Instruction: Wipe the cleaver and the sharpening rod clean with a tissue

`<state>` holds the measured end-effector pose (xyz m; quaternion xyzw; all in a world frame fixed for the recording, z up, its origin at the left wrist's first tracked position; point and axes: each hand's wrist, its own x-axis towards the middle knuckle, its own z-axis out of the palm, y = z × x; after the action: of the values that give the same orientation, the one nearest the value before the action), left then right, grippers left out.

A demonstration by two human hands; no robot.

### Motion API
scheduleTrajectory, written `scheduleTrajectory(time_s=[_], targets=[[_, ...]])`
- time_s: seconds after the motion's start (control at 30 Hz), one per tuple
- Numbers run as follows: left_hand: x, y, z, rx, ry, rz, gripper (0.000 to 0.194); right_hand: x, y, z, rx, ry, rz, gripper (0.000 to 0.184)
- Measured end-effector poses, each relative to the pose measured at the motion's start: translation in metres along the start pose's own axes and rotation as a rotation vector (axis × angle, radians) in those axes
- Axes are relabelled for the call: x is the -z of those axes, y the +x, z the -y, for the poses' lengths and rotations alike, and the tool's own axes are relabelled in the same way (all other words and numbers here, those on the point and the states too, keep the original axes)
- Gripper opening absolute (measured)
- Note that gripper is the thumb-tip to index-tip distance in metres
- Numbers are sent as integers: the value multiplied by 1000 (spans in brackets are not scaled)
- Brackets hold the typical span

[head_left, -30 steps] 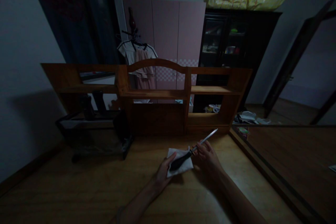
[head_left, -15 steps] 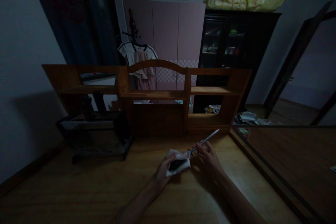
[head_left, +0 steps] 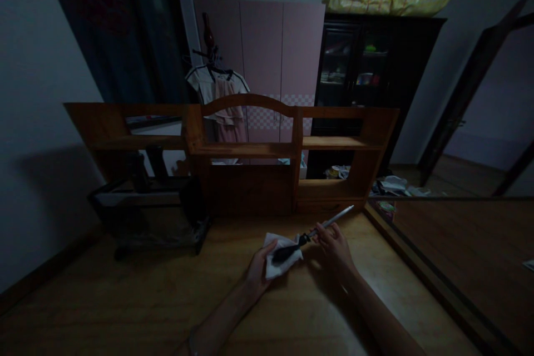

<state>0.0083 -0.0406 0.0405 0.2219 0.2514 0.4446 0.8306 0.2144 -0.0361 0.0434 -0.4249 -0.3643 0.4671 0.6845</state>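
Observation:
A screwdriver lies slantwise between my hands above the wooden surface. Its black handle (head_left: 286, 253) rests on a crumpled white tissue (head_left: 273, 271), and its pale metal shaft (head_left: 340, 214) points up to the right. My left hand (head_left: 259, 267) is closed on the tissue, thumb on top, cupping it under the handle. With fingers pinched around the shaft just past the handle, my right hand (head_left: 334, 245) grips the screwdriver. Dim light hides the finer details of the tip.
A wooden shelf unit (head_left: 246, 150) stands along the far edge of the wooden surface (head_left: 167, 295). On the left is a dark box-like rack (head_left: 146, 217) with two black upright handles. A raised wooden edge (head_left: 421, 267) runs along the right side.
The screwdriver has shifted slightly up and right, with more of its black handle showing. The tissue has opened away from around the handle's upper end.

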Motion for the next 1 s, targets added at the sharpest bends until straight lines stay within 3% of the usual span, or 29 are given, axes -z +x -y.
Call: scheduleTrajectory(time_s=[0.33,0.6,0.8,1.0], targets=[[4,1,4,41,-41,87,40,6,2,9,15,5,-118,30],[1,-2,2,80,-42,61,48,21,10,-7,12,72,-182,33],[6,1,2,47,-51,69,47,28,19,-12,-23,201,-114,29],[7,-1,0,39,-30,100,48,32,23,-18,-37,192,-80,33]])
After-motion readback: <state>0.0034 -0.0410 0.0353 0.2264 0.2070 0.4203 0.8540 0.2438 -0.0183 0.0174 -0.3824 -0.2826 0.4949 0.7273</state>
